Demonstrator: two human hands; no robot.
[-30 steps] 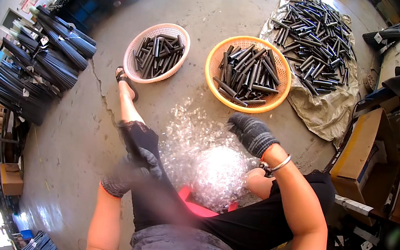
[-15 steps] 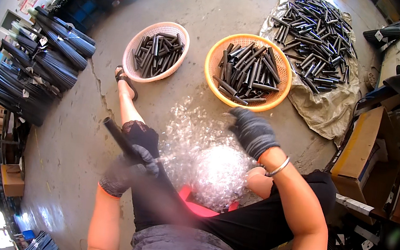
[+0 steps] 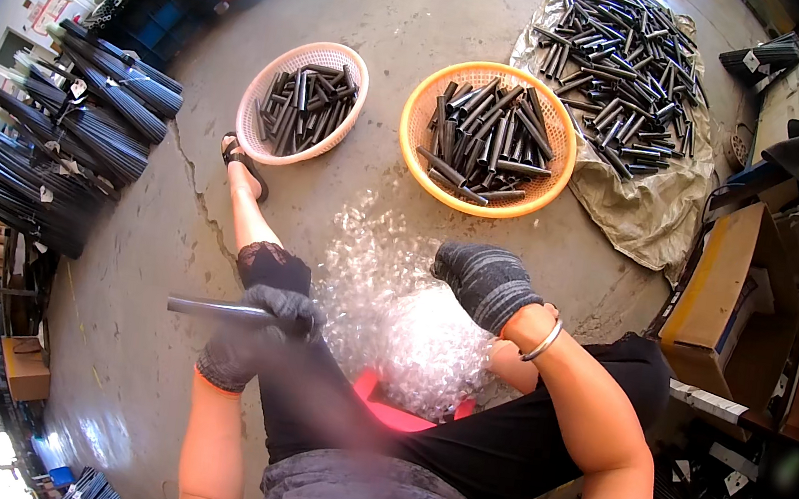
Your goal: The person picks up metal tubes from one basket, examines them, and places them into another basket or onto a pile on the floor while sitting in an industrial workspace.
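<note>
My left hand [image 3: 282, 313], in a dark grey knit glove, is closed around a black tube [image 3: 215, 309]. The tube lies nearly level and sticks out to the left above my left knee. My right hand [image 3: 486, 283], gloved alike, has its fingers curled together over the far right side of a heap of clear, shiny plastic bits [image 3: 432, 345]. Whatever those fingers may hold is hidden. Between my legs, the heap rests partly over something pink-red [image 3: 390, 415] and spreads forward across the floor.
Ahead stand a pink basket [image 3: 246, 128] and an orange basket [image 3: 409, 165], both holding black tubes. More tubes [image 3: 633, 88] cover a tarp [image 3: 650, 222] at far right. Bundled dark rods [image 3: 82, 132] are stacked at left. A cardboard box [image 3: 713, 281] stands at right.
The tube in my left hand has swung from slanting up-left to nearly level. My right hand has come back and slightly left, away from the orange basket's rim, its fingers curled.
</note>
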